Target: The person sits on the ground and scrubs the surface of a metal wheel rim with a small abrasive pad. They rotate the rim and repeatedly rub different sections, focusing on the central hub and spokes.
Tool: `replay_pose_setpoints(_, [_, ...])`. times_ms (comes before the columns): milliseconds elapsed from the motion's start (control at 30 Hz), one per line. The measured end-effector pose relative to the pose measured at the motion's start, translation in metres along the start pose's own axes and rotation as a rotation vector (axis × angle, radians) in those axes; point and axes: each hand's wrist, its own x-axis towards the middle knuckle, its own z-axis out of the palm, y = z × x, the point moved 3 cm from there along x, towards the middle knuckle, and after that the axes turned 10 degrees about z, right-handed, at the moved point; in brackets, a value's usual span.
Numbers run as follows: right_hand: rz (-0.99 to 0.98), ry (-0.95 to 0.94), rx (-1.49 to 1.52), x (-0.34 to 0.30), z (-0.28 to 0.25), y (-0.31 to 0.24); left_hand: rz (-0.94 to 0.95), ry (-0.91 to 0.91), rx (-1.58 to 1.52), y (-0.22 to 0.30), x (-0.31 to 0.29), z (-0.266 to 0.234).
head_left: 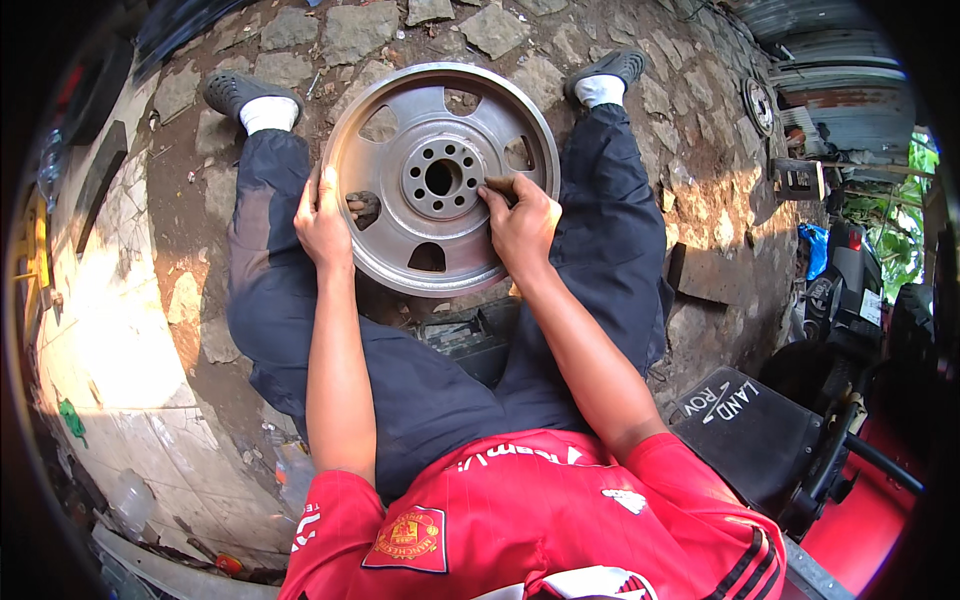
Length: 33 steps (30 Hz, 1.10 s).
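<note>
- Grey metal makes up the wheel (pixel 440 225), which sits in front of the person between the spread lower legs, its pierced face and central bore turned up to view.
- Left hand (pixel 325 222): gripping the wheel at its left side. The thumb lies on the face near the rim, and fingertips show through a window in the disc, so the metal is pinched from front and back. Judged to be a steadying hold.
- Right hand (pixel 525 218): fingers curled, thumb and forefinger at the hub beside a bolt hole. Whether they press together, or pinch anything small, cannot be told. The position seems chosen for close work at the hub.
- Dark trousers (pixel 600 190): legs set apart on either side of the wheel, probably to give it room and keep it within easy reach of both arms.
- Surroundings: rough stone paving (pixel 360 32) beyond the wheel; a flat block (pixel 715 275) right of the right leg; a blue bag (pixel 815 250) farther off.
</note>
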Motion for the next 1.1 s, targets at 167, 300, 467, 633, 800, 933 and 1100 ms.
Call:
replay_pose_setpoints(167, [0.002, 0.042, -0.040, 0.021, 0.005, -0.014, -0.051, -0.015, -0.038, 0.003, 0.000, -0.003])
replay_pose_setpoints(300, [-0.008, 0.014, -0.021, -0.003, 0.000, -0.001, -0.010, 0.028, 0.020, -0.001, -0.001, -0.001])
replay_pose_setpoints(467, [-0.023, 0.042, -0.025, 0.020, 0.006, -0.009, -0.038, 0.007, -0.015, -0.006, 0.000, -0.003])
replay_pose_setpoints(633, [0.035, 0.031, -0.032, -0.004, 0.003, -0.001, -0.025, 0.020, 0.037, 0.000, -0.001, -0.002])
replay_pose_setpoints(800, [0.011, 0.050, -0.083, 0.023, 0.007, -0.015, -0.051, 0.042, -0.006, 0.000, -0.002, -0.001])
replay_pose_setpoints(933, [0.051, -0.032, -0.029, 0.009, 0.005, 0.004, -0.027, 0.031, 0.008, 0.003, -0.002, -0.001])
replay_pose_setpoints(1100, [0.056, -0.046, -0.041, 0.018, 0.002, -0.006, -0.038, 0.015, 0.006, 0.003, -0.002, -0.001])
